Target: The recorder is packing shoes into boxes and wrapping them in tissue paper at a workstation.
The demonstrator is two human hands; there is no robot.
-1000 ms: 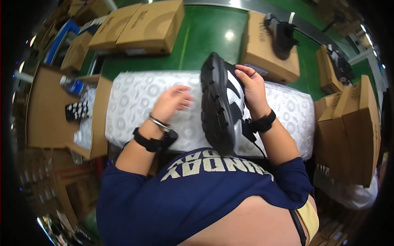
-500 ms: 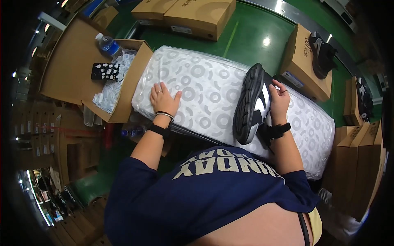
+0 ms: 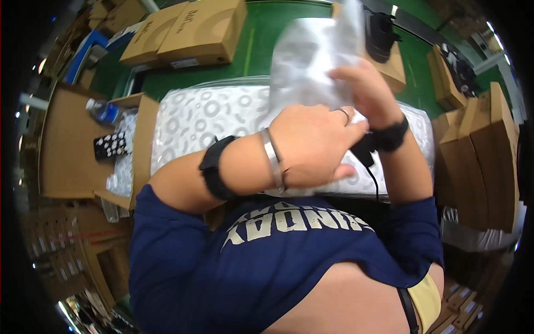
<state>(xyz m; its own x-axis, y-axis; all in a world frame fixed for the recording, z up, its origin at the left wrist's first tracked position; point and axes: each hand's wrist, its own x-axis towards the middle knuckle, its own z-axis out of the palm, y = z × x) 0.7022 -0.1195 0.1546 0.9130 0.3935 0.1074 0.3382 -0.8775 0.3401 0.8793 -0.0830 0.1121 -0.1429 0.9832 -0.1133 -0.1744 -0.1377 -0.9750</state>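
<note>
A translucent, whitish sheet [image 3: 303,61], too blurred to tell paper from plastic, stands up over the padded white surface. Around its right edge my right hand [image 3: 372,92] is closed, fingers smeared by motion. My left hand [image 3: 311,145] reaches across in front, its curled fingers at the sheet's lower end beside my right wrist; its thumb sticks out apart. What those fingers grip is partly hidden. Beneath both hands lies the padded surface [image 3: 194,122], printed with grey rings under clear plastic. A black cord [image 3: 374,181] hangs below my right wrist. The black sports shoe is out of sight.
At left, an open carton [image 3: 143,145] holds small white slips, a water bottle [image 3: 103,110] and a dotted black remote [image 3: 111,146]. Brown shoeboxes [image 3: 200,33] stand beyond the surface; more boxes [image 3: 481,161] stand at right. Black shoes [image 3: 381,36] rest at the far right.
My left hand has left the padded surface and crossed right. My right hand has moved up from the black shoe, which no longer shows. The translucent sheet has come into view.
</note>
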